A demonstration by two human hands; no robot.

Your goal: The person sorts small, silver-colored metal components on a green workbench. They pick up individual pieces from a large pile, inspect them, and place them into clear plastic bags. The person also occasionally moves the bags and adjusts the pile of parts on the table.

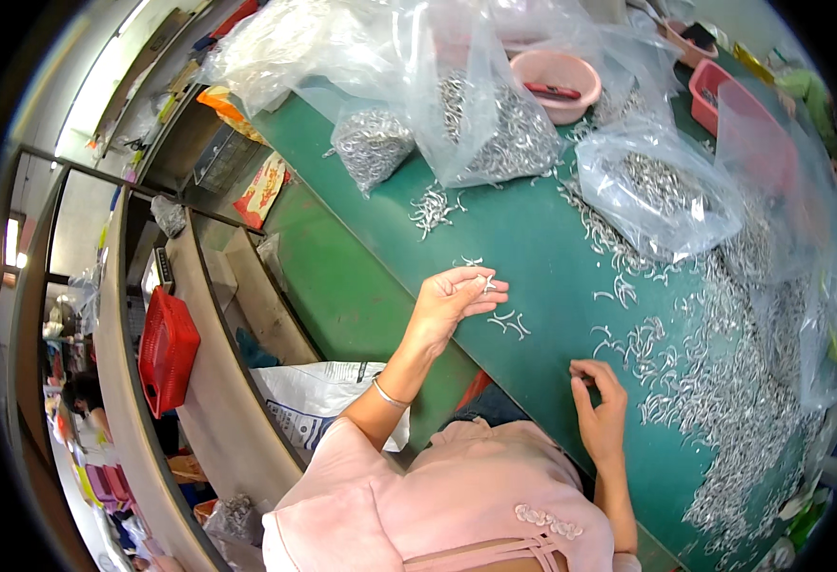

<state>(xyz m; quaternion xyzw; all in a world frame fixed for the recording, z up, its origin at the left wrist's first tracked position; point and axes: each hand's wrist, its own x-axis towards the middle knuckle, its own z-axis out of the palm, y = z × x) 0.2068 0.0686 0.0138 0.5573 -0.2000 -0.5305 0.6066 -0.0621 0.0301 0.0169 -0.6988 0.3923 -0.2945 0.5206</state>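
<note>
Nearest, the right hand (598, 412) rests on the green bench (533, 238), its thumb and forefinger pinched together; whether they grip one of the small parts cannot be told. Just to its right spreads a thick heap of loose metal clips (733, 400), thin, bent and silvery, running along the bench toward the lower edge. A little farther, the left hand (452, 297) is raised over the bench's near edge, fingers curled, pinching a single small metal clip (488, 282) at the fingertips; a thin bangle (389, 395) circles that wrist. A few stray clips (510, 324) lie just beside this hand on the smooth green surface. Beyond, a crumpled clear plastic bag (662, 191) holds more clips, and two further clear bags (438, 129) of clips slump at the far end. Behind them stands a round pink basin (559, 80). Off to the left, below the bench, a red plastic crate (166, 348) hangs by a curved shelf.
</note>
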